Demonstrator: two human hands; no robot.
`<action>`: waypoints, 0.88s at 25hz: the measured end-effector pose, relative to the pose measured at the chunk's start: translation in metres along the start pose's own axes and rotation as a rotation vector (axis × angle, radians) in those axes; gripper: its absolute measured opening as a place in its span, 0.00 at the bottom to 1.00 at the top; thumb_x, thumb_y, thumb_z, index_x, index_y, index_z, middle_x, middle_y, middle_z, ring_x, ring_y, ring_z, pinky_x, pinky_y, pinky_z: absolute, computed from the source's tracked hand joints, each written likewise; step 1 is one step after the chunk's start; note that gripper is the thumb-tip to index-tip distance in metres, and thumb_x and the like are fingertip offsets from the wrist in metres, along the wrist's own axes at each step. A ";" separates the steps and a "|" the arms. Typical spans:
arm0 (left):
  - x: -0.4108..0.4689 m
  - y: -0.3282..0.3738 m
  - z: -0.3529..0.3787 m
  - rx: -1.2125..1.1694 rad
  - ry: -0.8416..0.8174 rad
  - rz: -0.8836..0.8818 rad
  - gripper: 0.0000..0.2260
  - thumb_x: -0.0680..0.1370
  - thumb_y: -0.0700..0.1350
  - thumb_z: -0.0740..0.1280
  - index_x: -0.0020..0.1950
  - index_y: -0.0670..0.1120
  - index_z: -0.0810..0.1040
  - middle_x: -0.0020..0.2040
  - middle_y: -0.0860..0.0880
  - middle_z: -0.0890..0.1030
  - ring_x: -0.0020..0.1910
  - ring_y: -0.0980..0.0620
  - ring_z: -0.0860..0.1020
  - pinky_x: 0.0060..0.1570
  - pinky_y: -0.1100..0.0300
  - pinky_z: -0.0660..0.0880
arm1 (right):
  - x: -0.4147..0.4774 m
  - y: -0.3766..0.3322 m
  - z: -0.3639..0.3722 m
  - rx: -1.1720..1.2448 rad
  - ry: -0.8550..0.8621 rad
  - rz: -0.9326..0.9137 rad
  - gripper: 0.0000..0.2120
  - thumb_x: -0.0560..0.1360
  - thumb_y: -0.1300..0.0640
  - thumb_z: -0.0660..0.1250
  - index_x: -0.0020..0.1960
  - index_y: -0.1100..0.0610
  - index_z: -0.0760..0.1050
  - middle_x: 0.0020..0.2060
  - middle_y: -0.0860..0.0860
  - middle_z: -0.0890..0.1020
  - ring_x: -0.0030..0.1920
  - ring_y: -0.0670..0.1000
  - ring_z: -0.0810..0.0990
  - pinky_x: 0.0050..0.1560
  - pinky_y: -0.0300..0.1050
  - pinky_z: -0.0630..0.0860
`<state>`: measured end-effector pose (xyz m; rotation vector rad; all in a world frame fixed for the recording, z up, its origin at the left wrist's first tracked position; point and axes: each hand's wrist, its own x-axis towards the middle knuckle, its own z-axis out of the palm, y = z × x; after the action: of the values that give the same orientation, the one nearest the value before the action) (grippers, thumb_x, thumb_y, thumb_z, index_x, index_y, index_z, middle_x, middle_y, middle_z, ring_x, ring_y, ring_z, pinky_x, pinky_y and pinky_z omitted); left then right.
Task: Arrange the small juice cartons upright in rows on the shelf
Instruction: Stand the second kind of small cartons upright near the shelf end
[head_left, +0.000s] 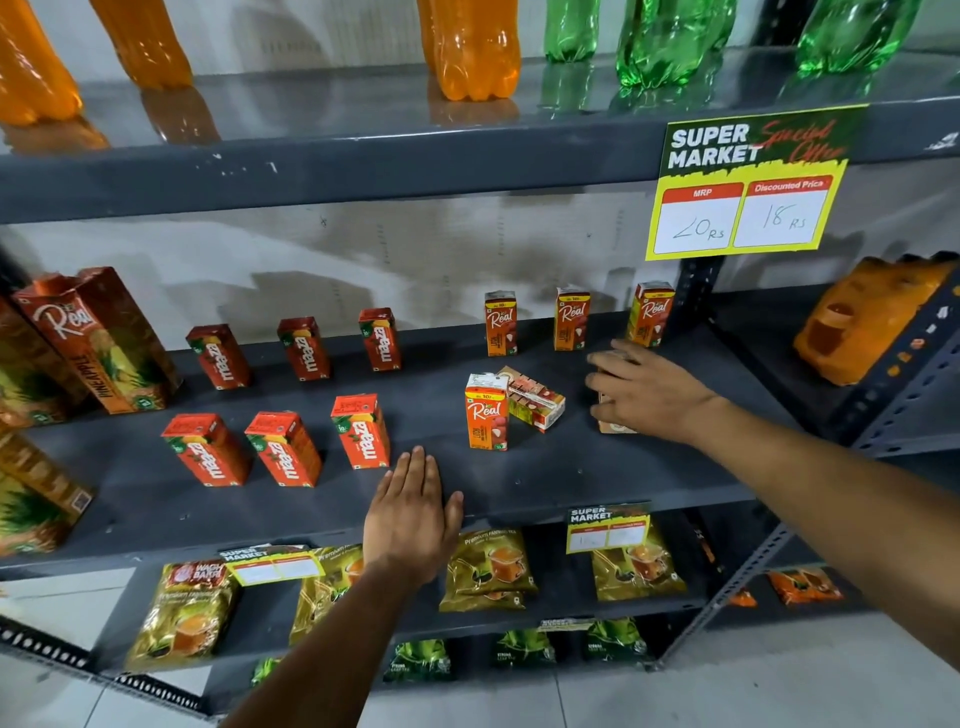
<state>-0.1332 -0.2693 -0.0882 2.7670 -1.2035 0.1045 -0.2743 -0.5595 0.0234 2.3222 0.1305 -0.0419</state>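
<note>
Small juice cartons stand on the dark grey shelf (545, 483). Three red Maaza cartons (306, 349) line the back left, three more (283, 449) the front left. Three Real litchi cartons (571, 318) stand upright along the back right. One Real carton (487, 410) stands in the middle front, and another (535, 397) lies on its side just behind it. My right hand (649, 389) is closed over a further carton (615, 427), mostly hidden beneath it. My left hand (413, 514) lies flat on the shelf's front edge, fingers together, holding nothing.
Tall Real pineapple cartons (98, 338) stand at the left end. Orange and green bottles (478, 52) fill the shelf above, whose edge carries a yellow price sign (748, 192). Tea packets (488, 569) sit on the shelf below. An orange pack (872, 317) occupies the neighbouring shelf right.
</note>
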 end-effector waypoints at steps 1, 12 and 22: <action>0.000 0.000 0.000 -0.003 -0.002 0.000 0.38 0.75 0.62 0.35 0.77 0.41 0.56 0.78 0.43 0.56 0.77 0.47 0.53 0.75 0.53 0.50 | -0.001 0.002 0.000 -0.028 0.004 -0.058 0.18 0.64 0.62 0.77 0.50 0.47 0.83 0.54 0.55 0.81 0.63 0.62 0.75 0.64 0.61 0.71; 0.000 0.000 0.000 -0.010 -0.003 0.009 0.38 0.75 0.61 0.34 0.77 0.41 0.55 0.78 0.42 0.55 0.77 0.47 0.52 0.74 0.53 0.48 | -0.013 0.032 -0.020 0.346 -0.151 0.054 0.37 0.73 0.68 0.65 0.76 0.47 0.57 0.75 0.47 0.63 0.73 0.52 0.60 0.68 0.49 0.65; -0.001 0.000 -0.001 -0.025 -0.003 0.003 0.37 0.75 0.61 0.35 0.76 0.41 0.56 0.78 0.42 0.56 0.77 0.46 0.52 0.74 0.53 0.49 | 0.000 0.048 -0.024 0.806 -0.470 0.578 0.25 0.71 0.33 0.65 0.46 0.57 0.75 0.41 0.53 0.79 0.40 0.52 0.77 0.40 0.45 0.72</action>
<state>-0.1337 -0.2686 -0.0877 2.7455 -1.2010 0.0857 -0.2697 -0.5749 0.0749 2.9601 -0.9482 -0.4064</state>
